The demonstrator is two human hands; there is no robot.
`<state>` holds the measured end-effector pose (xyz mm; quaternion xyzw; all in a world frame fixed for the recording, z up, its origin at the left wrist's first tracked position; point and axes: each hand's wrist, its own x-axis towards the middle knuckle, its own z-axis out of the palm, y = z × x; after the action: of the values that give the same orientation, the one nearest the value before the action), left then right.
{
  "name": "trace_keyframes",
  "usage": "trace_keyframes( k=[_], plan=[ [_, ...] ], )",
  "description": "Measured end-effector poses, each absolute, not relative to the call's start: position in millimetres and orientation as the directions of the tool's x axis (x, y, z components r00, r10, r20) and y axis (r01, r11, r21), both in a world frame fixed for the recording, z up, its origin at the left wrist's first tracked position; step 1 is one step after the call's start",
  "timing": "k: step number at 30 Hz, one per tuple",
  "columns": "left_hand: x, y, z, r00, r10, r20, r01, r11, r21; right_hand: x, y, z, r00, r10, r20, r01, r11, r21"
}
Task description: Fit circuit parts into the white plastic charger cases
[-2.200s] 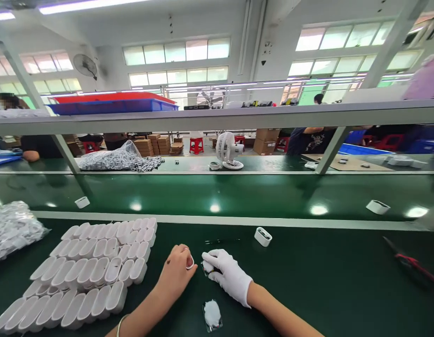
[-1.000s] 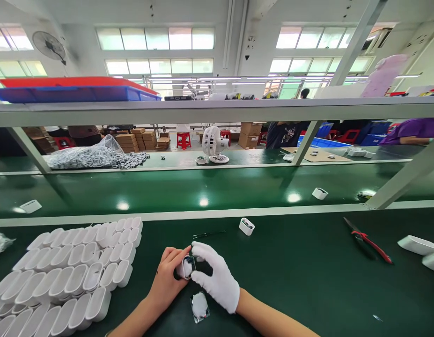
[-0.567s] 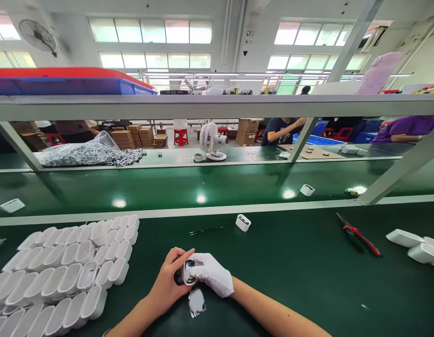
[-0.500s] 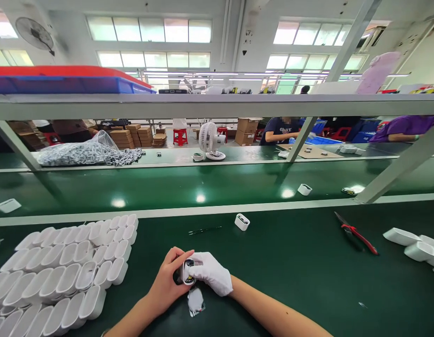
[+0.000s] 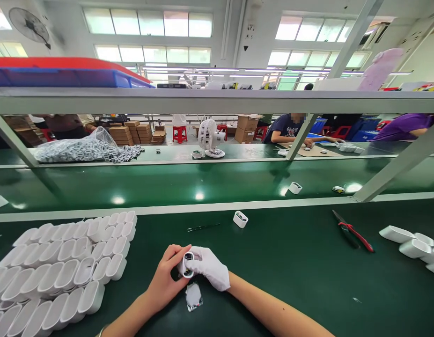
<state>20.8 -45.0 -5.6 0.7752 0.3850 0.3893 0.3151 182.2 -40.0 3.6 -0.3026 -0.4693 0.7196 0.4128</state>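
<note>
My bare left hand is curled round a small white oval case shell, open end up, just above the green table. My right hand, in a white glove, has its fingers pinched at the shell's opening; whatever they press in is hidden. Below both hands lies a small clear packet with a white pad. Rows of the same white shells lie packed together left of my left hand.
One loose shell and thin tweezers lie beyond my hands. Red-handled pliers and more shells sit at the right. The green conveyor belt carries single shells. Across it a person works; a desk fan stands there.
My left hand lifted a shell from the table and turned it upright. The gloved right hand closed in on its opening. Shells on the belt drifted left.
</note>
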Motion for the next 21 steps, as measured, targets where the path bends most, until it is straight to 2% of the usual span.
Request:
trace_keyframes(
  k=[5, 11, 13, 15, 17, 19, 21],
  plan=[
    [17, -42, -4, 0.446, 0.820, 0.359, 0.276, -0.507, 0.816, 185, -35, -1, -0.458, 0.888, -0.045, -0.370, -0.236, -0.899],
    [14, -40, -6, 0.383, 0.845, 0.375, 0.260, -0.488, 0.833, 187, -39, -10, -0.245, 0.963, 0.114, -0.292, 0.039, -0.956],
    [11, -40, -7, 0.358, 0.819, 0.448, 0.218, -0.540, 0.813, 187, -44, -12, -0.193, 0.959, 0.208, -0.220, 0.164, -0.962],
    [7, -40, -9, 0.343, 0.715, 0.609, 0.231, -0.692, 0.684, 189, -49, -12, -0.143, 0.931, 0.335, -0.095, 0.324, -0.941],
    [0, -43, -11, 0.371, 0.555, 0.744, 0.295, -0.831, 0.472, 191, -53, -12, -0.161, 0.880, 0.447, 0.073, 0.463, -0.884],
    [-7, -46, -12, 0.441, 0.425, 0.791, 0.359, -0.891, 0.278, 195, -54, -10, -0.295, 0.827, 0.479, 0.205, 0.544, -0.813],
    [-11, -49, -11, 0.518, 0.325, 0.791, 0.398, -0.910, 0.113, 199, -54, -10, -0.406, 0.786, 0.467, 0.264, 0.590, -0.763]
  ],
)
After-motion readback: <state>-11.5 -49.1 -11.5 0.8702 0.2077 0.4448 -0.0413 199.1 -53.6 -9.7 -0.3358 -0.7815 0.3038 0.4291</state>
